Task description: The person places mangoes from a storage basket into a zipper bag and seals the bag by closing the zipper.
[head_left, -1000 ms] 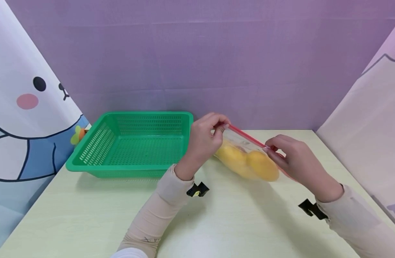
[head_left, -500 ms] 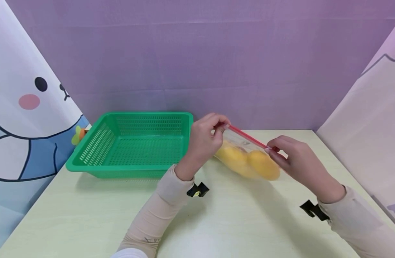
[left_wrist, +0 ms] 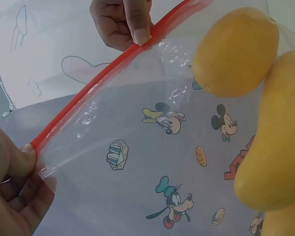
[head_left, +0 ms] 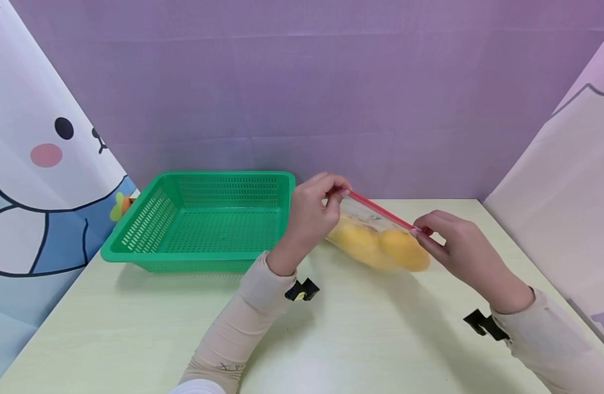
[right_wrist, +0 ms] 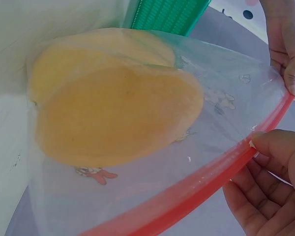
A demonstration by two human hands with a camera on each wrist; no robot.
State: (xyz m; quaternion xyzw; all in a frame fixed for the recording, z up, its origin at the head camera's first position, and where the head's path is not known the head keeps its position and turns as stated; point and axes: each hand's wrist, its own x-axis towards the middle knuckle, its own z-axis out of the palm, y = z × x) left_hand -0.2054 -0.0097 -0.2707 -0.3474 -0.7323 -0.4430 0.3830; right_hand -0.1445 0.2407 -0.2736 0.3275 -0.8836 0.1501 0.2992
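A clear zip bag (head_left: 366, 210) with a red zip strip (left_wrist: 83, 91) and printed cartoon figures hangs slantwise between my hands above the table. Several yellow mangoes (head_left: 402, 249) lie in its lower part; they look large in the right wrist view, where one mango (right_wrist: 118, 115) overlaps another. My left hand (head_left: 314, 210) pinches the bag's upper corner at the end of the strip. Farther along the strip, my right hand (head_left: 461, 251) pinches it between thumb and forefinger. A small whitish bit shows at the right thumb tip; whether it is a nail or a slider I cannot tell.
A green perforated basket (head_left: 223, 256) stands on the pale table (head_left: 351, 334) left of my left hand. Behind its left side a small orange and green object (head_left: 120, 207) peeks out. A purple cloth backdrop (head_left: 302, 98) rises behind the table.
My right hand has slid a little to the right and down along the red strip, farther from the left hand. The left hand keeps its place at the bag's corner.
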